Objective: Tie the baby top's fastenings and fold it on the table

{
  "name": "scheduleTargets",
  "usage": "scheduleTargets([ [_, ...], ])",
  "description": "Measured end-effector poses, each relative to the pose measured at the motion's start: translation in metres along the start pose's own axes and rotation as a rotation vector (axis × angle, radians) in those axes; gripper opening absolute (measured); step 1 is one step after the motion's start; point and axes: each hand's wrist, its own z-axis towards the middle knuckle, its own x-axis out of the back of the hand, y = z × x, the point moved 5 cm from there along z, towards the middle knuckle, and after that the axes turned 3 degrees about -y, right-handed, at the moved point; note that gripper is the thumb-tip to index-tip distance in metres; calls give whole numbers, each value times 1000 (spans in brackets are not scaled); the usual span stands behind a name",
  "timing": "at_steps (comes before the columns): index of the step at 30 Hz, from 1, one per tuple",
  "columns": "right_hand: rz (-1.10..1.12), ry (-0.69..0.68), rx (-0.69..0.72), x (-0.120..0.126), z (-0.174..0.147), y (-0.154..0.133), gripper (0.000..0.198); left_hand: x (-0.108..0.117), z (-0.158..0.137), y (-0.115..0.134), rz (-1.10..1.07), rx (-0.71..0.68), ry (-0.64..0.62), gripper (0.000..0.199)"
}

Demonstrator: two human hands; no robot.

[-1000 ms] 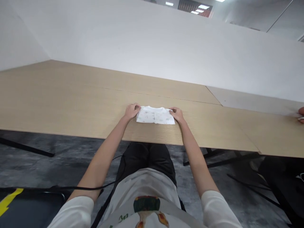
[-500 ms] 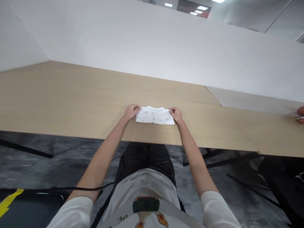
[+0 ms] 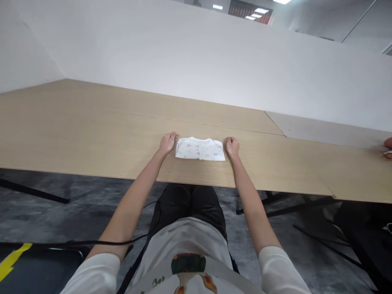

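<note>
A small white garment [image 3: 200,149] with a scattered print lies folded into a flat rectangle on the wooden table [image 3: 92,134]. Its curved neckline faces the far side, and a front seam runs down its middle. Just off the upper left corner is my left hand [image 3: 168,142], its fingers drawn together with nothing in them. On the other side, my right hand [image 3: 233,146] rests with curled fingers, a small gap from the garment's right edge, and it too holds nothing.
A white partition [image 3: 183,53] rises behind the table. At the far right edge another person's hand [image 3: 388,143] shows in part. A black chair [image 3: 39,265] with yellow tape stands at lower left, and a dark cable [image 3: 92,243] crosses near my left arm.
Both hands have let go of the garment's upper corners and moved outward, the right one farther. The corners now lie flat, and the garment stays in place.
</note>
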Motion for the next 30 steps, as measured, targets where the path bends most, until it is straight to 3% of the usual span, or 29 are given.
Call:
scheduleTargets([
  [4,-49,-56,60,-3,-3,-5,39,-1,1,1,8,-20,-51,49],
  [8,-81,-196,157,-10,-7,-13,28,-3,-1,5,97,-83,-136,36],
  [10,-81,-232,192,-14,-8,-15,25,-2,-3,9,119,-114,-122,31],
  [15,314,-94,185,-4,-4,-23,27,10,-14,38,21,-147,42,23],
  [19,594,8,257,40,8,-52,31,43,-10,92,-86,-322,134,26],
  [23,648,92,462,120,20,-108,32,100,0,165,-62,-542,259,31],
  [26,620,102,535,171,22,-147,28,137,0,213,33,-678,326,36],
  [28,636,67,532,187,23,-161,24,151,-1,229,100,-720,360,39],
  [30,655,46,470,189,26,-160,22,153,1,228,162,-717,362,39],
])
